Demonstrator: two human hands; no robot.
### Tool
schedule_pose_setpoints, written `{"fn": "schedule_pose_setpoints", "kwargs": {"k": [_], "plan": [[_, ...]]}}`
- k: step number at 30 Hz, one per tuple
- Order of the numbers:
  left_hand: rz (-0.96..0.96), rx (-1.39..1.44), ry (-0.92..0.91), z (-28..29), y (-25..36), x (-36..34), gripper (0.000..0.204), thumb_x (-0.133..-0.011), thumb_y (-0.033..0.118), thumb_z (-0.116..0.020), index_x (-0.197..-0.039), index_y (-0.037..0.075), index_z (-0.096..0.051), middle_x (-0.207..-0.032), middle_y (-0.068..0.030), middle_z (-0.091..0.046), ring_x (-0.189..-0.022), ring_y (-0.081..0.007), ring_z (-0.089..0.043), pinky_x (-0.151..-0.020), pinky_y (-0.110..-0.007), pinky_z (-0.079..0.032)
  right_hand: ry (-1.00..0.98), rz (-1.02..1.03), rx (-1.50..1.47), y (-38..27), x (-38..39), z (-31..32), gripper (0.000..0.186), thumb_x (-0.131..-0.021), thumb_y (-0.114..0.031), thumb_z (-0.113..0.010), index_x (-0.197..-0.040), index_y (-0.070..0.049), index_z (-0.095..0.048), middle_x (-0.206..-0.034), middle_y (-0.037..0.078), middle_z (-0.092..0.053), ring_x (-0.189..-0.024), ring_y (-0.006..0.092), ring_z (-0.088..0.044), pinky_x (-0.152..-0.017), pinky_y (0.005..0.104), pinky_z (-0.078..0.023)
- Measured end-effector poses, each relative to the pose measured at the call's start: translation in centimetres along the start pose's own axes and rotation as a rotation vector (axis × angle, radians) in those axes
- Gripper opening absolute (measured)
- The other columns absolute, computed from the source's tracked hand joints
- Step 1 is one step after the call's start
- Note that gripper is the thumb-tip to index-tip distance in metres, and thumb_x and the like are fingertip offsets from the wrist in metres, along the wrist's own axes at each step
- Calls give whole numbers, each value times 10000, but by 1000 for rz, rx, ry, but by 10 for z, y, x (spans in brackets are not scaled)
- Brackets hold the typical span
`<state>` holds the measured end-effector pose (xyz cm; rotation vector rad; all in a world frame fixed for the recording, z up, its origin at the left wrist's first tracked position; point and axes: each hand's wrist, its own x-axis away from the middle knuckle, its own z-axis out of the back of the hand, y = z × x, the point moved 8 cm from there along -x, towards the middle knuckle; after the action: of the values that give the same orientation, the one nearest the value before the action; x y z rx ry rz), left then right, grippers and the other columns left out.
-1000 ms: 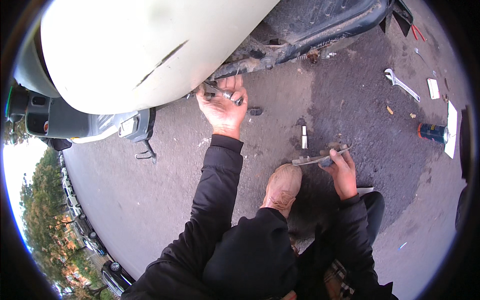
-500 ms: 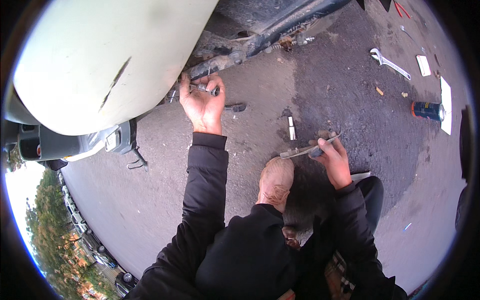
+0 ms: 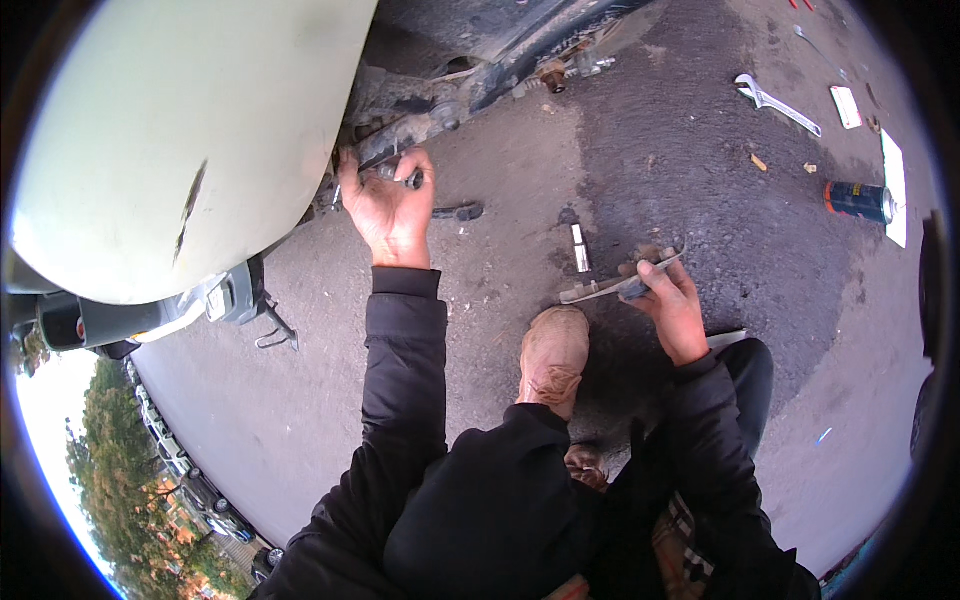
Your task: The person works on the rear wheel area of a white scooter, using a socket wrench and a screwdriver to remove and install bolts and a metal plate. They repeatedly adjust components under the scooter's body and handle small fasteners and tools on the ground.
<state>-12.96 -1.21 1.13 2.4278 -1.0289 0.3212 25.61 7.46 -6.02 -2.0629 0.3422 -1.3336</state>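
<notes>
My left hand (image 3: 388,208) is at the underside of a scooter with a pale body panel (image 3: 250,110). Its fingers curl round a dark metal piece with a round end (image 3: 413,180); where the piece leads under the frame bar (image 3: 410,137) is hidden. Low over the ground, my right hand (image 3: 672,312) pinches a long, thin, curved grey plate (image 3: 600,290), worn and dirty, between thumb and fingers. Beyond that plate a shiny metal socket (image 3: 580,248) lies on the asphalt.
An adjustable wrench (image 3: 778,105), a small white box (image 3: 846,107), a dark spray can (image 3: 857,201) and a white sheet (image 3: 893,185) lie to the right. A dark lever (image 3: 459,212) sticks out beside my left hand. My shoe (image 3: 553,350) stands below the plate.
The view has shifted slightly, so the scooter sits further left in it. My left hand stays at the underside, its fingers slightly moved round the metal piece. The right keeps its pinch on the plate.
</notes>
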Motion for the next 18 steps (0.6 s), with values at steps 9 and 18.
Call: {"fn": "schedule_pose_setpoints", "kwargs": {"k": [9, 18], "plan": [[-90, 11, -47, -4, 11, -4, 311, -984, 295, -671, -1230, 107, -654, -1270, -99, -636, -887, -168, -474, -697, -288, -419, -10, 20, 5, -3, 8, 2, 386, -1028, -217, -636, -1369, -49, -572, -1203, 98, -679, -1168, 228, -656, -949, 422, -554], [-72, -67, 88, -1, 7, 0, 287, -977, 353, -712, -1140, 126, -645, -1172, -25, -672, -948, -152, -587, -643, -280, -424, -7, 15, 1, -6, 1, 4, 385, -1031, -221, -638, -1370, -53, -567, -1216, 103, -678, -1162, 220, -656, -943, 408, -556]]}}
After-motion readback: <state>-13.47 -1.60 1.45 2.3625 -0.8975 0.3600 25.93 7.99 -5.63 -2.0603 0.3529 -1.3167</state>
